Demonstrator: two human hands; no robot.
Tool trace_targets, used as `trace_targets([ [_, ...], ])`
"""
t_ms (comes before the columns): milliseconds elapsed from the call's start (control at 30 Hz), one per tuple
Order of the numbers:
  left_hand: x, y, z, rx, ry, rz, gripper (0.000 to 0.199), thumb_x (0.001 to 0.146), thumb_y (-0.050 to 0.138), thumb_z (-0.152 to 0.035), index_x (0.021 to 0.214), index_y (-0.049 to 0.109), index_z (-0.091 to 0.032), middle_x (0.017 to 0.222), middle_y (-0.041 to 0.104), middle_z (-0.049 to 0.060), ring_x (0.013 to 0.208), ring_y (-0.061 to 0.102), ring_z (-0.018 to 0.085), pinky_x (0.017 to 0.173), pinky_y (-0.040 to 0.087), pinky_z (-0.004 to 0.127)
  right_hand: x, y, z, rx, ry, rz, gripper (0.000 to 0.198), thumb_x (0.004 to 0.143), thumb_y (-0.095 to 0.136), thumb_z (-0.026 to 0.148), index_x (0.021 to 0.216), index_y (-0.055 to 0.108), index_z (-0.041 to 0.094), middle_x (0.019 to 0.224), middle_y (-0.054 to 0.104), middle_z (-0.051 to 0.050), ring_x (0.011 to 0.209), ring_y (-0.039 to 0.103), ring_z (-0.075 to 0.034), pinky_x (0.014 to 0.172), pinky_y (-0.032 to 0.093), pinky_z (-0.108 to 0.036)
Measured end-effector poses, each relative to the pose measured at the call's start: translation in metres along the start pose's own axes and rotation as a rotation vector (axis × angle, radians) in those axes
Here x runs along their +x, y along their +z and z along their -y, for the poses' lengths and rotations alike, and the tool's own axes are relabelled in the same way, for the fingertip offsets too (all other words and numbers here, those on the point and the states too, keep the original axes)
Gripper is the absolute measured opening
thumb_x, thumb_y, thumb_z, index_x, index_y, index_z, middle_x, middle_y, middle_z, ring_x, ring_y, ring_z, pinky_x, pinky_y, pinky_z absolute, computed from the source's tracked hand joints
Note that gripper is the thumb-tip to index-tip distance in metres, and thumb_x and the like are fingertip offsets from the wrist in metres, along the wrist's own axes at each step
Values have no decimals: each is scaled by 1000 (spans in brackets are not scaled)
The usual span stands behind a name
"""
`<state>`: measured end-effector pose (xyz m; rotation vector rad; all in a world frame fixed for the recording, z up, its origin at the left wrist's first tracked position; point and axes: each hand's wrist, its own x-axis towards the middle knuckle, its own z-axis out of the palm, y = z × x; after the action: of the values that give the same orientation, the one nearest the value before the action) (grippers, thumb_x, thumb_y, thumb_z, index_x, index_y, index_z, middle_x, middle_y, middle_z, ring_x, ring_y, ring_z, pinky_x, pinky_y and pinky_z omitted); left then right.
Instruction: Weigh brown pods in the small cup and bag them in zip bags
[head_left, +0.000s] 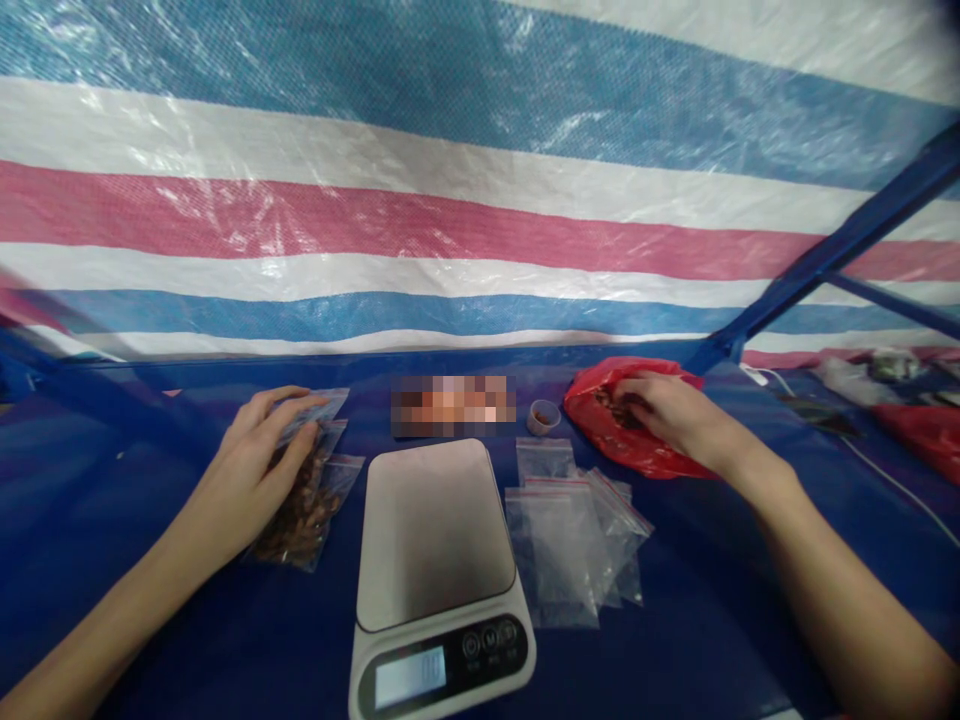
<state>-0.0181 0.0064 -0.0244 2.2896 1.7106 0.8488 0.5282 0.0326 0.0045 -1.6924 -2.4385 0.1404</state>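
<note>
My left hand rests with its fingers spread over a small pile of clear zip bags filled with brown pieces. My right hand reaches into an open red plastic bag that holds more brown bits; its fingers are curled among them, and the tips are hidden. Between the hands stands a white kitchen scale, its plate bare and its display seeming to read zero. Flat zip bags with red seal lines lie overlapping just right of the scale. A small clear cup with some brown content stands near the red bag.
Behind the scale lies a flat item blurred by pixelation. Striped plastic sheeting hangs behind the blue surface. A blue metal frame slants at the right, with a white cable and another red bag beyond.
</note>
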Motion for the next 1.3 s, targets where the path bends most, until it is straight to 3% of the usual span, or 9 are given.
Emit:
trace_targets([
  [233,-1,0,-1,-4,4,3,46,107,39,-50,139,63,-27,140,57,10,138,54,32,126,38,58,-6,-33,16,-20,-49,-287,28,95,51,13,90,77,20,93,77,-12,78,74,-27,72,56,-39],
  [433,0,2,0,-2,22,-21,46,106,42,-50,139,63,-27,139,58,8,137,55,31,125,39,59,-4,-37,65,114,-105,-517,19,99,60,16,94,77,21,99,78,-10,89,75,-26,85,60,-38],
  [733,-1,5,1,5,43,-15,47,106,41,-52,139,64,-28,138,59,8,135,56,31,124,41,60,14,0,116,480,-201,-400,14,99,69,14,97,79,23,98,78,-5,90,74,-21,83,59,-33],
  [967,-2,5,1,3,46,-17,46,105,41,-52,136,65,-28,138,59,8,135,56,32,123,41,59,19,13,118,451,-284,-359,17,100,67,13,104,81,22,99,76,-6,88,74,-20,78,59,-31],
  [1300,-2,5,1,24,50,-15,45,105,40,-51,137,63,-29,139,59,8,134,57,31,123,41,58,17,7,120,422,-302,-366,25,102,59,9,109,80,22,107,79,-7,97,76,-21,85,60,-32],
])
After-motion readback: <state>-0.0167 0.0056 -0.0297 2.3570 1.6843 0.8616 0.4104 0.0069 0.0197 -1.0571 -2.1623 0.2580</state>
